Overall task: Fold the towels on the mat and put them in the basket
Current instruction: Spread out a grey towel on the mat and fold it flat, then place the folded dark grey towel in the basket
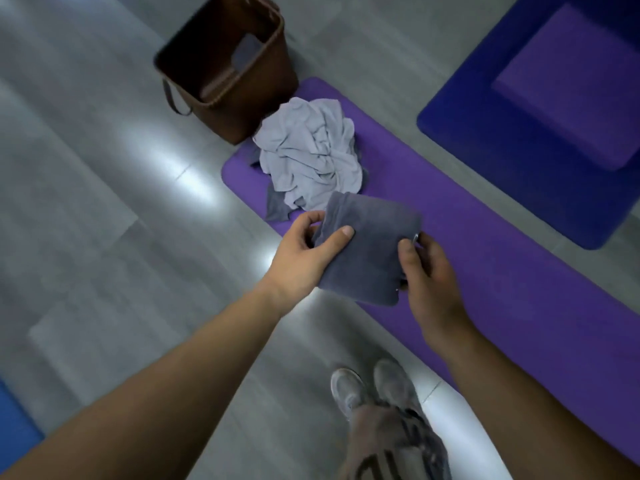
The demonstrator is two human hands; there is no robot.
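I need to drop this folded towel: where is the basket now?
In the head view the brown basket stands on the floor, upper left of centre, at the far end of the purple mat beside the crumpled towel pile.

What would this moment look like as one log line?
step: folding | left hand: grips dark grey towel | right hand: pinches its edge | pile: unfolded on purple mat | basket: beside mat

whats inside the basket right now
A grey cloth, likely a folded towel, lies at the bottom of the basket. The near wall and shadow hide the rest inside.
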